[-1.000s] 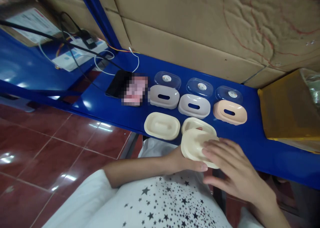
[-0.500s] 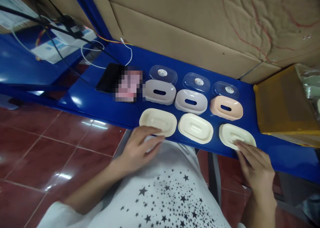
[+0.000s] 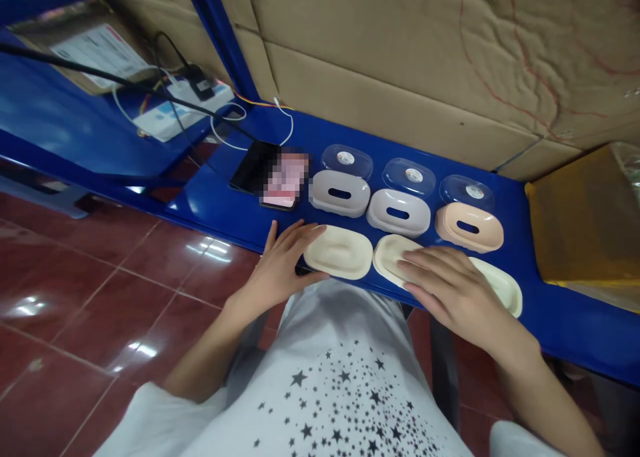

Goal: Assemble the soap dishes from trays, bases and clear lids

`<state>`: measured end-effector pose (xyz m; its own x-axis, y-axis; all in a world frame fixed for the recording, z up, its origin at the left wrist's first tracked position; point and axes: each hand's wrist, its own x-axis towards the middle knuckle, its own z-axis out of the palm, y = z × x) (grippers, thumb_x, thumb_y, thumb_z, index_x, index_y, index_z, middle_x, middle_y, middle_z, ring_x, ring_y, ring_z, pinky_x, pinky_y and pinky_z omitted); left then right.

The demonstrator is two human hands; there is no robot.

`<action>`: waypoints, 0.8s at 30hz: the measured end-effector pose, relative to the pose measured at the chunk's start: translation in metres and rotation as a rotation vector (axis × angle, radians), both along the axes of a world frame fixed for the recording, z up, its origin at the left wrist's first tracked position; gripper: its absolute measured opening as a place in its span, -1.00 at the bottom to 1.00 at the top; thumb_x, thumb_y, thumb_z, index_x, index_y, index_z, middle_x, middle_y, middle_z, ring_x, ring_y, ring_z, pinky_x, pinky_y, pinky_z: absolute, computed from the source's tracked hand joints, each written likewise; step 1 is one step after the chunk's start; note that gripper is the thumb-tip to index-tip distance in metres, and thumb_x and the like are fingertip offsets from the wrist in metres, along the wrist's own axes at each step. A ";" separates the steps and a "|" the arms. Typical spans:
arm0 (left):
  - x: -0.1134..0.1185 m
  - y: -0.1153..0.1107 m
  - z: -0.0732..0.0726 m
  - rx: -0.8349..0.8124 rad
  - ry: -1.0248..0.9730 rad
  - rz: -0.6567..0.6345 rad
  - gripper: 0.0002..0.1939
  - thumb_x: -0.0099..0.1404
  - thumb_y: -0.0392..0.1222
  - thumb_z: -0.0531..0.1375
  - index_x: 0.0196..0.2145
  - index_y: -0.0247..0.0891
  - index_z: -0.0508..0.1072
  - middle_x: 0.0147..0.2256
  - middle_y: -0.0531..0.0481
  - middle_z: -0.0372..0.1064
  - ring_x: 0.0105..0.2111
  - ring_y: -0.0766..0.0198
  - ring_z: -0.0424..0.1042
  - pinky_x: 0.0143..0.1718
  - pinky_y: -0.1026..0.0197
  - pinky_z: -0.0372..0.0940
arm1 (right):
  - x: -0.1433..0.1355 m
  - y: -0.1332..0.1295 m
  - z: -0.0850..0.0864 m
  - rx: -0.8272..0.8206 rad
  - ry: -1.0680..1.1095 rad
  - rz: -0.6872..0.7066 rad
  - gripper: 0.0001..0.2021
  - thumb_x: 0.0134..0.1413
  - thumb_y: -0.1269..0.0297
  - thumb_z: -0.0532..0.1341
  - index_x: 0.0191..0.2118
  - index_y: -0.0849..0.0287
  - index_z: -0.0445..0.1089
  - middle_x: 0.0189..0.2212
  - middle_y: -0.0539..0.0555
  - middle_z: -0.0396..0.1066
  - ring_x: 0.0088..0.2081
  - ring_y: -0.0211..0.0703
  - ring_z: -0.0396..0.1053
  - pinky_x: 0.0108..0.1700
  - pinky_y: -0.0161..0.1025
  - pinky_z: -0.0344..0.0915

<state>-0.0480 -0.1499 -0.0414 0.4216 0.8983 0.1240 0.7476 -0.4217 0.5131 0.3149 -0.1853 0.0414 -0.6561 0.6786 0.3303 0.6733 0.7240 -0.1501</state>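
Three cream trays lie in a row along the front edge of the blue shelf. My left hand [image 3: 285,260], fingers spread, touches the left end of the left cream tray [image 3: 339,251]. Over the middle cream tray [image 3: 387,250] lies my right hand [image 3: 447,287], its fingers stretched out and covering the tray's right part. The right cream tray [image 3: 507,287] shows partly behind that hand. Behind them stand two pale grey slotted dishes [image 3: 340,203] and a peach slotted dish [image 3: 467,237]. Clear oval lids [image 3: 410,177] with round stickers lie at the back.
A phone [image 3: 285,180] and a black object [image 3: 253,167] lie at the left. Further left are a power strip [image 3: 175,117] and cables. At the right stands a taped brown box [image 3: 585,223]. Cardboard [image 3: 380,77] lines the back.
My right hand has moved left from the right cream tray to the middle one. My left hand has shifted to the left tray's end with its fingers more spread. The view has shifted slightly.
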 end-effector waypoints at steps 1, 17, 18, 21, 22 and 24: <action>-0.001 0.000 0.000 -0.004 -0.068 -0.001 -0.13 0.36 0.21 0.38 0.49 0.03 0.19 0.40 -0.20 0.31 0.46 -0.23 0.21 0.53 -0.49 -0.20 | -0.017 0.020 0.002 0.011 -0.013 0.063 -0.64 0.47 0.33 0.25 0.29 0.07 0.47 0.18 0.16 0.61 0.18 0.10 0.56 0.22 0.10 0.47; 0.017 -0.005 -0.012 -0.485 -1.242 0.353 -0.20 0.09 -0.26 0.58 0.26 -0.01 0.45 0.42 -0.15 0.24 0.11 0.14 0.55 0.14 0.11 0.51 | -0.118 0.132 -0.020 -0.144 -0.172 -0.040 -0.54 0.52 0.39 0.07 0.41 0.34 0.34 0.35 0.34 0.44 0.40 0.17 0.39 0.42 0.19 0.31; 0.019 -0.005 -0.012 -0.465 -1.261 0.360 -0.22 0.10 -0.27 0.57 0.24 -0.01 0.46 0.43 -0.14 0.23 0.12 0.15 0.55 0.15 0.12 0.51 | -0.116 0.120 -0.015 -0.164 -0.128 -0.041 -0.54 0.53 0.36 0.08 0.40 0.33 0.35 0.34 0.34 0.45 0.38 0.17 0.40 0.41 0.19 0.32; 0.026 -0.006 -0.011 -0.371 -1.309 0.346 -0.32 0.14 -0.29 0.55 0.17 -0.01 0.47 0.41 -0.10 0.24 0.10 0.19 0.56 0.13 0.15 0.51 | -0.115 0.086 -0.003 -0.243 -0.067 -0.010 -0.56 0.55 0.29 0.07 0.39 0.26 0.38 0.31 0.27 0.50 0.30 0.15 0.49 0.31 0.15 0.44; 0.028 -0.006 -0.010 -0.352 -1.320 0.334 -0.32 0.15 -0.30 0.55 0.17 -0.01 0.45 0.35 -0.10 0.31 0.07 0.20 0.57 0.10 0.15 0.52 | -0.117 0.076 -0.003 -0.263 -0.068 -0.002 -0.56 0.55 0.29 0.06 0.39 0.26 0.38 0.31 0.27 0.50 0.29 0.14 0.50 0.28 0.13 0.47; 0.032 -0.006 -0.008 -0.350 -1.341 0.324 -0.26 0.17 -0.30 0.54 0.21 0.01 0.38 0.19 -0.07 0.46 0.01 0.22 0.60 0.05 0.16 0.52 | -0.121 0.064 -0.005 -0.273 -0.097 0.018 -0.54 0.56 0.34 0.02 0.41 0.30 0.35 0.35 0.28 0.46 0.34 0.14 0.45 0.29 0.11 0.47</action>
<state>-0.0158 -0.1559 -0.0492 -0.0626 0.9980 0.0134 -0.3429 -0.0341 0.9387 0.1940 -0.1210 0.0361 -0.6886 0.7216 0.0721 0.6812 0.6778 -0.2767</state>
